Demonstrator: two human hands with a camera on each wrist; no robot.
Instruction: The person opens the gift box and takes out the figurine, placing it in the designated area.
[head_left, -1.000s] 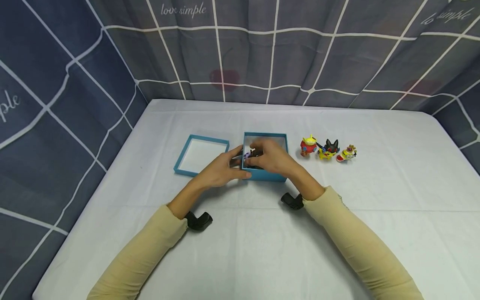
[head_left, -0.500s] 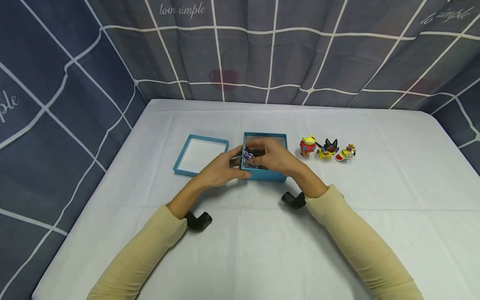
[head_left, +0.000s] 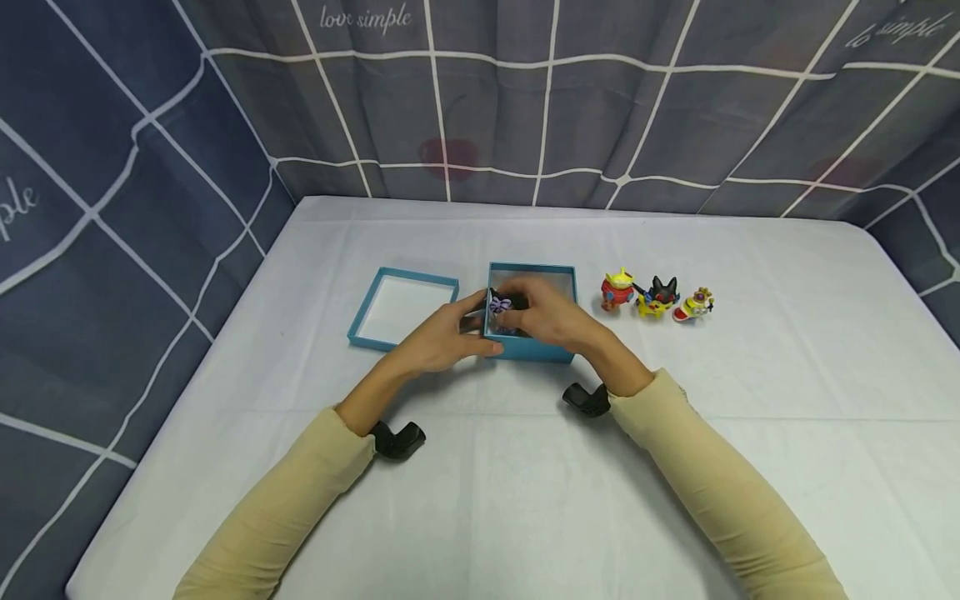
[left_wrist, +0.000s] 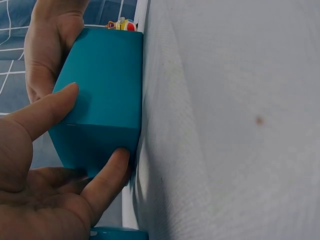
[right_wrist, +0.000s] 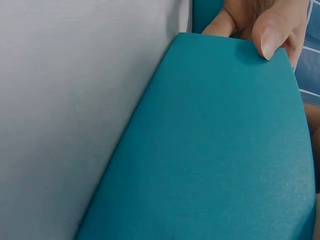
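Note:
An open blue box (head_left: 536, 350) stands on the table. At its left front corner, my left hand (head_left: 438, 337) holds it, thumb on the front wall and fingers on the left end, as the left wrist view of the box (left_wrist: 102, 75) confirms. My right hand (head_left: 547, 312) reaches inside from above, thumb and fingers around a small dark toy figure with a purple bow (head_left: 500, 307). Most of that figure is hidden by the hand and box wall. In the right wrist view, the box's front wall (right_wrist: 215, 140) conceals the right fingers.
A blue-rimmed box lid (head_left: 411, 307), white inside, lies left of the box. To the right stand a red-and-yellow figure (head_left: 617, 292), a yellow one with black ears (head_left: 657, 300) and a yellow-red-white one (head_left: 693, 306). A grey gridded curtain (head_left: 495, 108) hangs behind the table.
Inside the box, my right hand has shifted slightly and the figure's purple bow shows more plainly. The left hand, box, lid and other figures stay in place.

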